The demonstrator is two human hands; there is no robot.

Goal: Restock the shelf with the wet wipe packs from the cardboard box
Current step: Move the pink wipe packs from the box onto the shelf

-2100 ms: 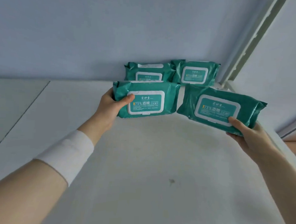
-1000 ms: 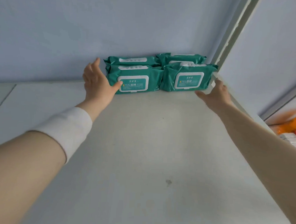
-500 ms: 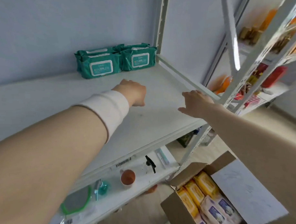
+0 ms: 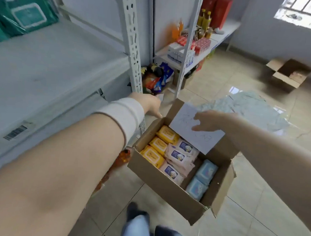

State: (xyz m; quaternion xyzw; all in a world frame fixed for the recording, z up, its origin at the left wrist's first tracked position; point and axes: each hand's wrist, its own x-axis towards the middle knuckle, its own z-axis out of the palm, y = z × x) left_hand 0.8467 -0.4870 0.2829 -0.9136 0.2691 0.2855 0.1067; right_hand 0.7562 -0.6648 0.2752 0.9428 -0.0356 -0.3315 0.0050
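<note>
Presently: my left hand (image 4: 148, 105) above box (image 4: 166, 187) corner, fingers loose, empty; my right hand (image 4: 209, 120) spread, empty, over white sheet (image 4: 194, 137); box on floor (image 4: 245, 209) beside shelf (image 4: 47, 61), packs (image 4: 178, 159) inside; green packs (image 4: 26, 16) at shelf back.

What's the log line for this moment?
left hand: open, empty | right hand: open, above box | box: open, packs inside | shelf: green packs

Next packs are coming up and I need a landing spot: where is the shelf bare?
The shelf is bare from the green packs at its back forward to its front edge and across to the perforated upright. Only the back is crowded.
</note>
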